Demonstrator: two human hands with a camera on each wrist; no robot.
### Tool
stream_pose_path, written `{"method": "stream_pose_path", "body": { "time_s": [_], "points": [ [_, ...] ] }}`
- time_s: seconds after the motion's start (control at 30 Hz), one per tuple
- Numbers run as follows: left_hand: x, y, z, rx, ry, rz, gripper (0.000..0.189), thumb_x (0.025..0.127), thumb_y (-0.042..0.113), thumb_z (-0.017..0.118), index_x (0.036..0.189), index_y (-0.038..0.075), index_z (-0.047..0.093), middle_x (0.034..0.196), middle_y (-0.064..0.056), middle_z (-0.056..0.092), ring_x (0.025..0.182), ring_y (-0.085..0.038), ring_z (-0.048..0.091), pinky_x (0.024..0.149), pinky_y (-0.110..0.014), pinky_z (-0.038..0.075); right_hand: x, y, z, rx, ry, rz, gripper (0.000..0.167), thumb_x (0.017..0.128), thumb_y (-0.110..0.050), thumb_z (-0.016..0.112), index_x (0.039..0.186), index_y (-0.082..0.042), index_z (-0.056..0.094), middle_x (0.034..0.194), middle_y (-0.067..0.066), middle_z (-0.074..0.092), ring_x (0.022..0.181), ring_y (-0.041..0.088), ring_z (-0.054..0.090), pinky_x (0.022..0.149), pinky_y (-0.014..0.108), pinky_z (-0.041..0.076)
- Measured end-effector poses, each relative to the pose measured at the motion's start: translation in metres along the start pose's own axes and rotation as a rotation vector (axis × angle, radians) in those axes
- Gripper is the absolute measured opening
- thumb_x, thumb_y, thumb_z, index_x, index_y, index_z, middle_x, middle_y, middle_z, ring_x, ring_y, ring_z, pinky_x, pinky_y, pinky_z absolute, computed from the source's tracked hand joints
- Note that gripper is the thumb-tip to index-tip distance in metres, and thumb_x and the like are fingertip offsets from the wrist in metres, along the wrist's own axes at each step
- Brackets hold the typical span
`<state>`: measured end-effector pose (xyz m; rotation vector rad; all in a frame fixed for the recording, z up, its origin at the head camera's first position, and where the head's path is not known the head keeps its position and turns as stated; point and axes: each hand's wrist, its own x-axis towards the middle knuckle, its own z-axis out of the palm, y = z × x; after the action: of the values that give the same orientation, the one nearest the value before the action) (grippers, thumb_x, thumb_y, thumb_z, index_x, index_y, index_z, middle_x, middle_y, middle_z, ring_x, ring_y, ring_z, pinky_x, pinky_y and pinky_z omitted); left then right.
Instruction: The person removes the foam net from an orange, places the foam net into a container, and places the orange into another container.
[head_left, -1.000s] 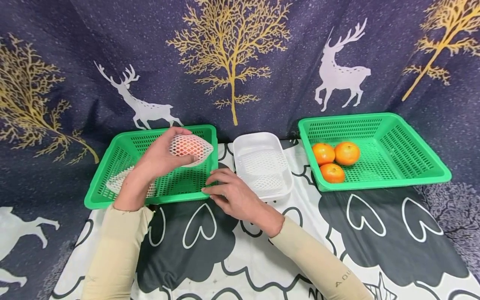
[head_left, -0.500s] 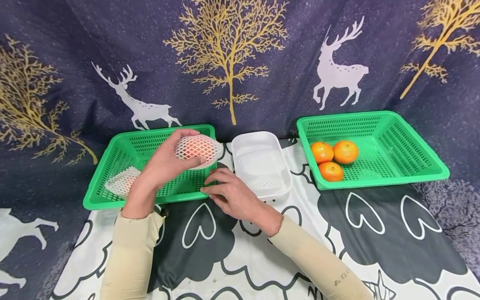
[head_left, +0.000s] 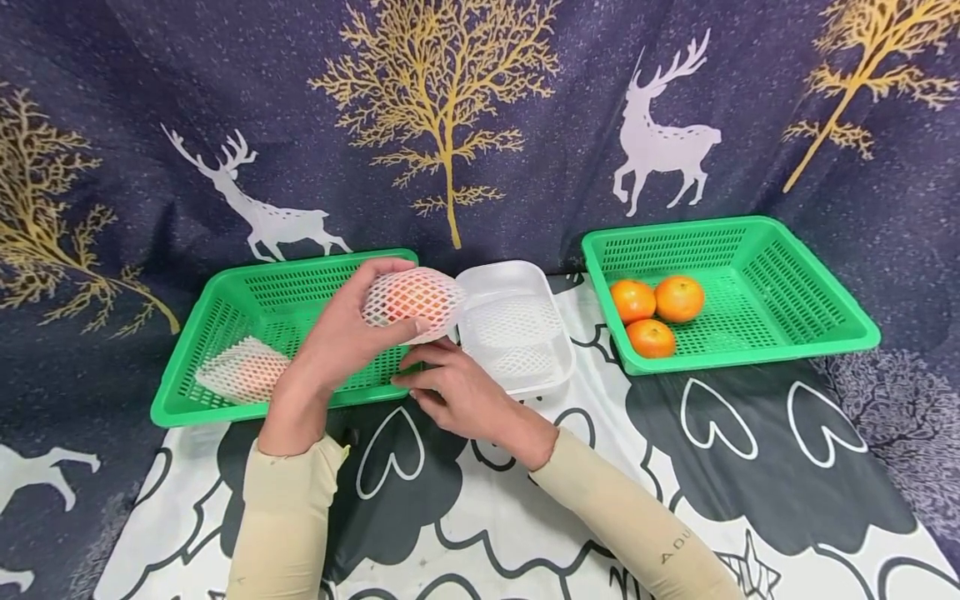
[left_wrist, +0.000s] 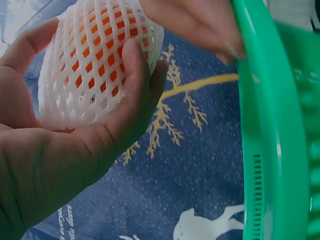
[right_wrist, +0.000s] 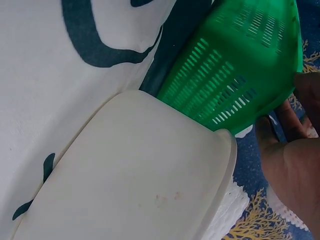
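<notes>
My left hand (head_left: 352, 325) grips an orange in a white foam net (head_left: 416, 304), held above the right end of the left green basket (head_left: 300, 287). In the left wrist view its thumb and fingers curl round the foam net, with orange peel showing through the mesh. Another orange in a foam net (head_left: 243, 371) lies in that basket's left end, partly behind my left wrist. My right hand (head_left: 465, 392) is at the basket's front right corner, loosely bent fingers touching the rim. The right wrist view shows those fingers beside the green corner.
Between the baskets stands a white tray (head_left: 566, 354) with white foam nets (head_left: 517, 323) lying in it. The right green basket (head_left: 795, 354) holds three bare oranges (head_left: 678, 298) at its left end. A patterned cloth (head_left: 480, 533) covers the table; a dark curtain hangs behind.
My left hand has carried the net-wrapped orange rightward, from inside the left basket's outline toward the white tray. My right hand stays at the basket corner.
</notes>
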<state>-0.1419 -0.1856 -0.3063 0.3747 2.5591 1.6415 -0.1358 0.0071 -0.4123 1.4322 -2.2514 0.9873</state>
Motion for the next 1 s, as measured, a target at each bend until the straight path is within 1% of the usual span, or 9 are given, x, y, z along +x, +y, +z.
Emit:
{"method": "stream_pose_path", "body": {
  "time_s": [0.17,0.33,0.53,0.7,0.8,0.9,1.0],
  "points": [
    [-0.002,0.004,0.008,-0.097,-0.027,0.033,0.064,0.096,0.016,0.081,0.152,0.028,0.052,0.147,-0.004,0.055,0.122,-0.028,0.061,0.094,-0.043,0.054,-0.001,0.001,0.000,-0.008,-0.013,0.004,0.025,0.096,-0.003,0.069,0.115,-0.011,0.083,0.124,0.006,0.071,0.122,0.017,0.062,0.116,0.034,0.041],
    [-0.002,0.009,0.016,-0.178,-0.043,0.033,0.065,0.095,0.012,0.081,0.152,0.025,0.052,0.146,-0.004,0.055,0.123,-0.027,0.060,0.093,-0.040,0.055,-0.002,0.002,0.000,-0.001,-0.013,-0.009,0.026,0.096,-0.002,0.070,0.117,-0.009,0.082,0.125,0.009,0.070,0.121,0.020,0.062,0.114,0.034,0.043],
    [-0.005,0.012,0.022,-0.211,-0.052,0.039,0.068,0.094,0.012,0.081,0.153,0.024,0.051,0.144,-0.005,0.056,0.120,-0.029,0.061,0.093,-0.039,0.055,-0.005,0.000,-0.001,0.000,-0.055,0.008,0.029,0.097,0.002,0.068,0.121,-0.009,0.079,0.130,0.008,0.067,0.125,0.021,0.061,0.113,0.031,0.044],
    [-0.008,0.013,0.024,-0.233,-0.059,0.046,0.069,0.093,0.013,0.083,0.153,0.024,0.051,0.144,-0.004,0.056,0.121,-0.029,0.060,0.093,-0.038,0.055,-0.006,-0.003,-0.002,-0.033,-0.089,0.029,0.033,0.097,-0.001,0.067,0.128,-0.011,0.075,0.137,0.008,0.064,0.131,0.020,0.058,0.115,0.031,0.042],
    [-0.008,0.015,0.025,-0.239,-0.068,0.058,0.069,0.092,0.014,0.084,0.152,0.024,0.052,0.144,-0.004,0.057,0.121,-0.029,0.060,0.094,-0.038,0.054,-0.006,-0.003,-0.004,-0.049,-0.109,0.037,0.036,0.097,-0.004,0.069,0.133,-0.012,0.073,0.141,0.009,0.062,0.131,0.020,0.056,0.114,0.033,0.043],
    [-0.008,0.016,0.025,-0.242,-0.073,0.079,0.069,0.092,0.015,0.085,0.152,0.025,0.052,0.144,-0.003,0.057,0.121,-0.029,0.060,0.096,-0.039,0.053,-0.007,-0.003,-0.009,-0.036,-0.132,0.054,0.040,0.098,-0.006,0.070,0.138,-0.012,0.069,0.145,0.007,0.060,0.133,0.021,0.055,0.114,0.033,0.042],
    [-0.009,0.017,0.026,-0.255,-0.078,0.104,0.070,0.091,0.016,0.086,0.152,0.025,0.052,0.144,-0.002,0.058,0.123,-0.027,0.060,0.099,-0.039,0.052,-0.007,-0.001,-0.020,0.022,-0.127,0.079,0.040,0.099,-0.005,0.070,0.138,-0.011,0.068,0.143,0.005,0.064,0.134,0.020,0.057,0.114,0.033,0.044]
  ]
}}
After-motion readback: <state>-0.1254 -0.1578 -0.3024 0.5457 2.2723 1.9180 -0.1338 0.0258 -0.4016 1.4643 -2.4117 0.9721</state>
